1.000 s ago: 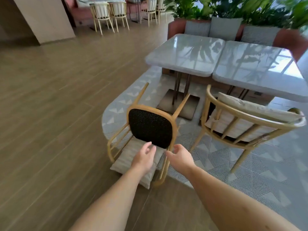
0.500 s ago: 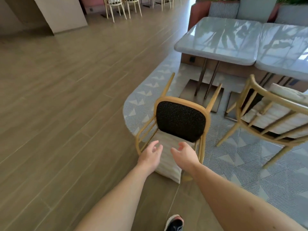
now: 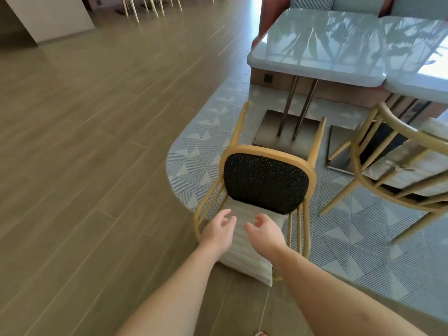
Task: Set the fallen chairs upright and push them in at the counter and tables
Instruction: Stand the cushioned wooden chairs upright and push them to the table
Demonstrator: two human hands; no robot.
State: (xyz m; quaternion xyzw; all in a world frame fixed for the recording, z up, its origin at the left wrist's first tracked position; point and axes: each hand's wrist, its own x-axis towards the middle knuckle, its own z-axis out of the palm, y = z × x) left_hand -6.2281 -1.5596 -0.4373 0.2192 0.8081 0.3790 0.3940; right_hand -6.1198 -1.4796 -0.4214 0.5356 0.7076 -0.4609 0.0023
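A wooden chair lies tipped on its back at the rug's edge, its black seat underside facing me and two legs pointing toward the table. Its striped cushion hangs onto the floor. My left hand and my right hand hover just above the cushion, fingers loosely spread, holding nothing. A second wooden chair stands upright to the right, near the table. A white marble table stands beyond the fallen chair.
A patterned grey rug covers the floor under the tables. Wooden floor stretches to the left. Another marble table adjoins on the right, with a cushioned bench behind. More chairs stand far back.
I have moved closer to the fallen chair and looked further down. Both hands have drawn together over the cushion. The chair has not moved.
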